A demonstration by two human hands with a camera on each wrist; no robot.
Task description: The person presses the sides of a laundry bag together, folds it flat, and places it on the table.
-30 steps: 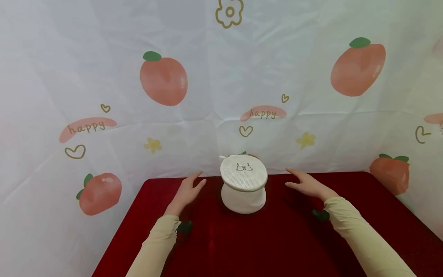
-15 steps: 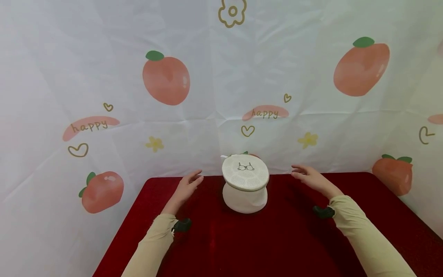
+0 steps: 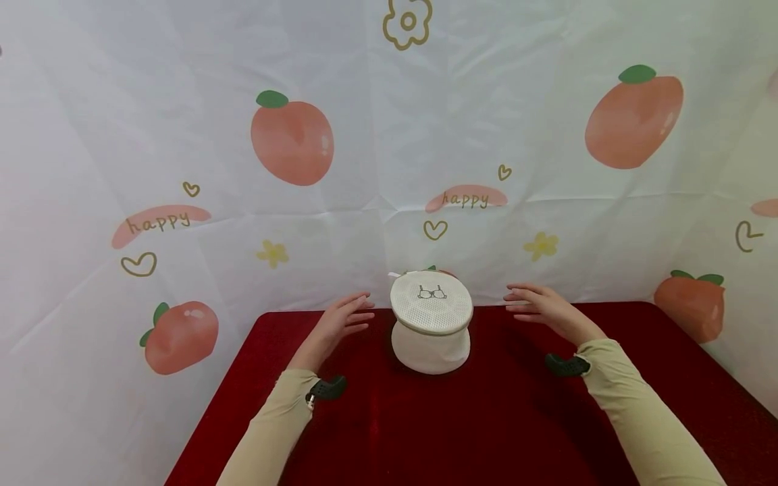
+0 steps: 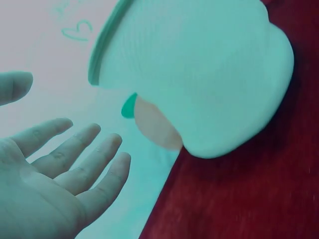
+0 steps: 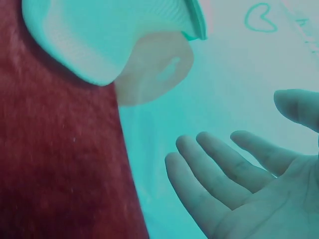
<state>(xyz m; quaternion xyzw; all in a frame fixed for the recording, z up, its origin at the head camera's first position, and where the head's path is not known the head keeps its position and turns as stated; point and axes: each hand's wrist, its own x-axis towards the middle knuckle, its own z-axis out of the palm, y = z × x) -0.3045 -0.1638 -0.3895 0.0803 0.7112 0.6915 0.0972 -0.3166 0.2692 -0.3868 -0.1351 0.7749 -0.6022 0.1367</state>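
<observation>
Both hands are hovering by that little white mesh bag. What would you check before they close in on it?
1. Left hand open, holding nothing: ok.
2. Right hand open, holding nothing: ok.
3. Gap between each hand and the mesh bag, no touch yet: ok.
4. Bag standing on the red table, lid side tilted toward the camera: ok.
5. Zipper shut: cannot tell.
6. Anything inside the bag: cannot tell.
</observation>
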